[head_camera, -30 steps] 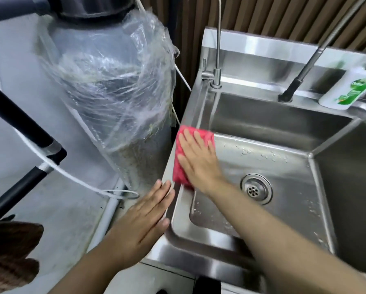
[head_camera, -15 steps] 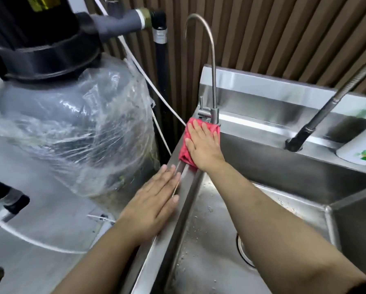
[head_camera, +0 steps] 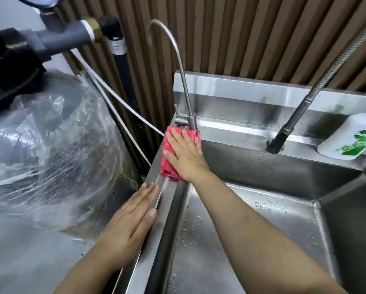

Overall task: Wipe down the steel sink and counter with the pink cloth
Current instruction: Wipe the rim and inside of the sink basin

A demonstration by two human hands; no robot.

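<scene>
On the left, the left hand [head_camera: 131,225] lies flat on the left rim of the steel sink [head_camera: 156,247], fingers straight and together, holding nothing and seemingly just steadying. Further along that rim, at the back corner, the right hand [head_camera: 186,153] presses the pink cloth [head_camera: 167,164] flat with fingers spread, right against the base of the slim gooseneck tap [head_camera: 191,120]. The rim wipe looks to be the step in hand; next the cloth would need working round the tap base and rightward along the wet back ledge toward the soap bottle [head_camera: 352,136].
</scene>
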